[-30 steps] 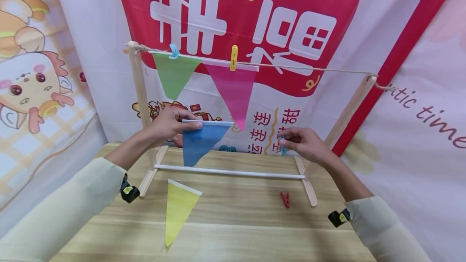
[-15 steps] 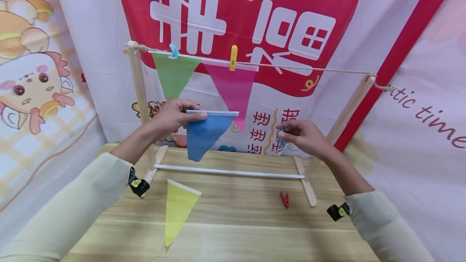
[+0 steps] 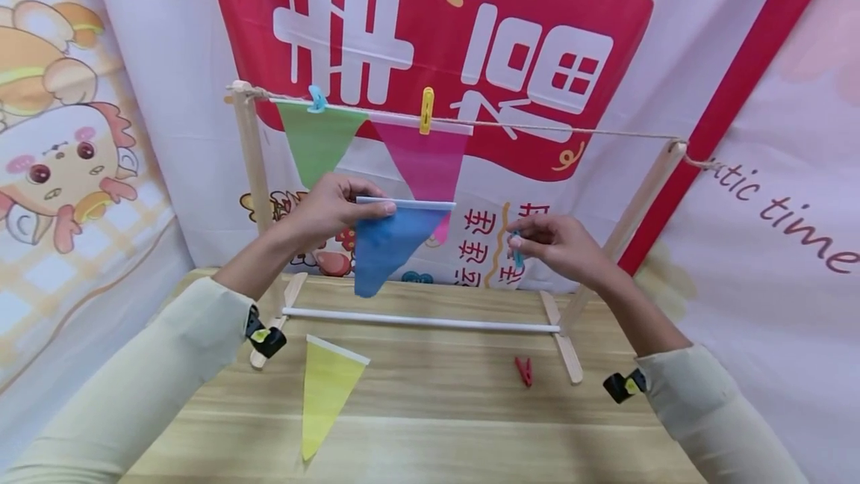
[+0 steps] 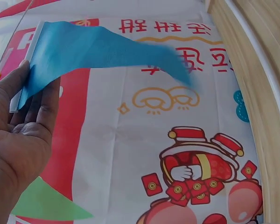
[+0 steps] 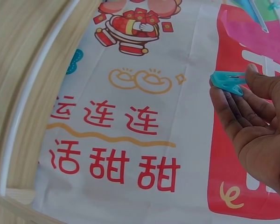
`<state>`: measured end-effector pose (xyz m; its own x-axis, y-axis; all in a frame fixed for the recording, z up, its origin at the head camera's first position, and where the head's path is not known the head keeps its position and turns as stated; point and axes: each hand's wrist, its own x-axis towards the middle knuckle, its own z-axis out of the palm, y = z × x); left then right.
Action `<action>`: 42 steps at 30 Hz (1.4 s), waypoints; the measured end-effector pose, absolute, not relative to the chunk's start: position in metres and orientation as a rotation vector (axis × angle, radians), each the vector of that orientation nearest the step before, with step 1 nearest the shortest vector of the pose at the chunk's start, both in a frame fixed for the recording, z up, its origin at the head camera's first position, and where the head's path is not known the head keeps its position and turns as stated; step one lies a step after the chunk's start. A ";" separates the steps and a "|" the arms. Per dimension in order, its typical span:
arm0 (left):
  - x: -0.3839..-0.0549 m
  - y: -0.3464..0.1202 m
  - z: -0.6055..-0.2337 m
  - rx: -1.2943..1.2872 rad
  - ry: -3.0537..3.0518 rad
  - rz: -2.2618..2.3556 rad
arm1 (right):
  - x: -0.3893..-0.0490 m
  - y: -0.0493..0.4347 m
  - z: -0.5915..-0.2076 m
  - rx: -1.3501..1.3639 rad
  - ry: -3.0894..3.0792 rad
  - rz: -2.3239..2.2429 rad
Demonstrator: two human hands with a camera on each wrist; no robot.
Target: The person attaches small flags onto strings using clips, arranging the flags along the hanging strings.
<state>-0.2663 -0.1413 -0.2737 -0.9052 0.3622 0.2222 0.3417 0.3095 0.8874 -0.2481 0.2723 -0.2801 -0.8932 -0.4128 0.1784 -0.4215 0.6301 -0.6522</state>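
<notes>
My left hand [image 3: 339,209] pinches a blue triangular pennant [image 3: 396,241] by the left end of its white top strip, thumb in front. In the head view the pennant overlaps the tip of a pink pennant [image 3: 430,159]. A light-blue clothespin [image 5: 228,81] sits between the thumb and fingers of my right hand [image 3: 554,245], to the right of the pennant and below the string [image 3: 571,128]. On that string hang a green pennant [image 3: 319,140], under a blue clothespin [image 3: 317,99], and the pink one, under a yellow clothespin [image 3: 426,110].
A wooden frame with a left post [image 3: 251,155] and right post [image 3: 641,200] carries the string. A white rod [image 3: 423,319] joins its feet. On the wooden table [image 3: 430,439] lie a yellow pennant [image 3: 329,391] and a red clothespin [image 3: 524,371]. Printed cloth [image 3: 181,133] stands behind.
My left hand has moved up and to the right with the blue pennant, toward the pink one. My right hand has risen slightly, still holding its clothespin.
</notes>
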 end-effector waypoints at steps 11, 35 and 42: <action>-0.264 -0.126 -0.259 0.696 2.546 1.695 | -0.247 0.266 -0.262 0.730 -2.793 1.135; -0.267 -0.104 -0.238 0.679 2.503 1.823 | -0.246 0.256 -0.237 0.727 -2.744 1.118; -0.268 -0.095 -0.232 0.684 2.496 1.886 | -0.246 0.255 -0.234 0.732 -2.720 1.151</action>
<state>-0.2675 -0.0954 -0.2323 -0.9070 0.2968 0.2986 0.3684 0.2160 0.9042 -0.2462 0.2553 -0.2344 -0.8796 -0.3919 0.2697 -0.4665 0.5991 -0.6508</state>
